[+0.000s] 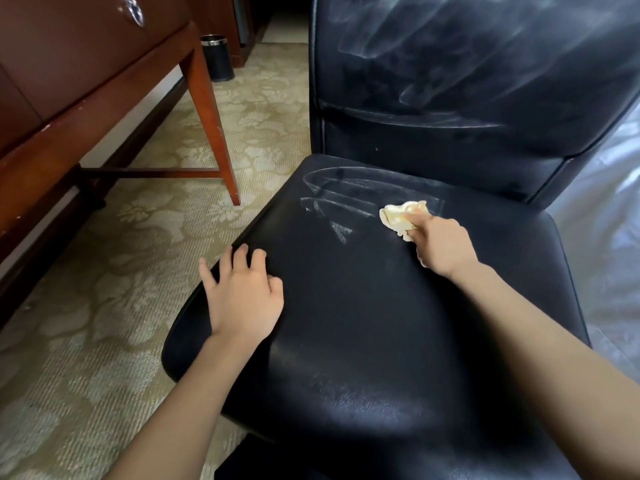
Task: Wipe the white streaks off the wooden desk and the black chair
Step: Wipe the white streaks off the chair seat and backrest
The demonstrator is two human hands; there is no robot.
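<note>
The black leather chair [363, 323] fills the centre and right of the head view. White streaks [332, 202] cross the far part of its seat, and fainter smears [433, 46] cover the backrest. My right hand [443, 244] grips a crumpled pale yellow cloth [401, 216] and presses it on the seat at the right end of the streaks. My left hand [242, 292] rests on the seat's left edge with its fingers spread. The wooden desk [79, 98] stands at the left, its top out of view.
A slanted desk leg [214, 126] and a crossbar stand on the patterned beige carpet [104, 306] left of the chair. A small black waste bin [216, 57] sits farther back. Translucent plastic sheeting [606, 220] lies to the right of the chair.
</note>
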